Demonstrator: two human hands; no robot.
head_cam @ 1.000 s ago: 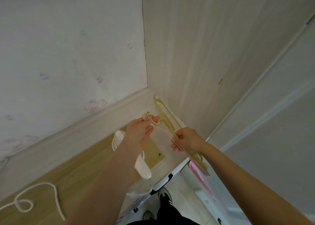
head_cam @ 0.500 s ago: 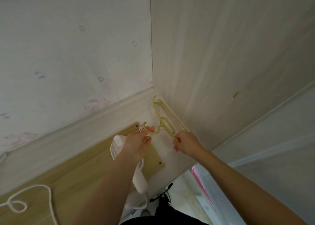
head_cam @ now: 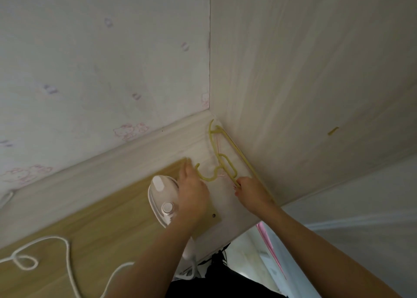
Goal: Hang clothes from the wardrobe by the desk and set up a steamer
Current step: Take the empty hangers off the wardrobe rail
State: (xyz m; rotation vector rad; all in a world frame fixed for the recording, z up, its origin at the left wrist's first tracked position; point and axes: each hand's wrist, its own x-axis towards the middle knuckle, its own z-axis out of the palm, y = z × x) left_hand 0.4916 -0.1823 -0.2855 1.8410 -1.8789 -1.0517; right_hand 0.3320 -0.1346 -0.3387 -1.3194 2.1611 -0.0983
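A yellow-green plastic hanger [head_cam: 222, 160] lies against the corner where the desk meets the wardrobe side panel [head_cam: 304, 83]. My right hand [head_cam: 251, 192] pinches its lower arm. My left hand [head_cam: 194, 189] is blurred, its fingers stretched upward just left of the hanger's hook, whose tip shows free. A white handheld steamer [head_cam: 161, 196] lies on the wooden desk [head_cam: 94, 221] and is partly hidden under my left hand and forearm. No garment hangs on the hanger.
The steamer's white cord [head_cam: 47, 245] loops across the desk at lower left. Patterned wallpaper [head_cam: 101, 60] covers the wall behind. A pink strip [head_cam: 269, 250] hangs below the desk edge beside a pale curtain-like surface [head_cam: 361, 218].
The hanger has sunk lower into the corner. My left hand has let go of the hook tip and spread its fingers. My right hand keeps its pinch.
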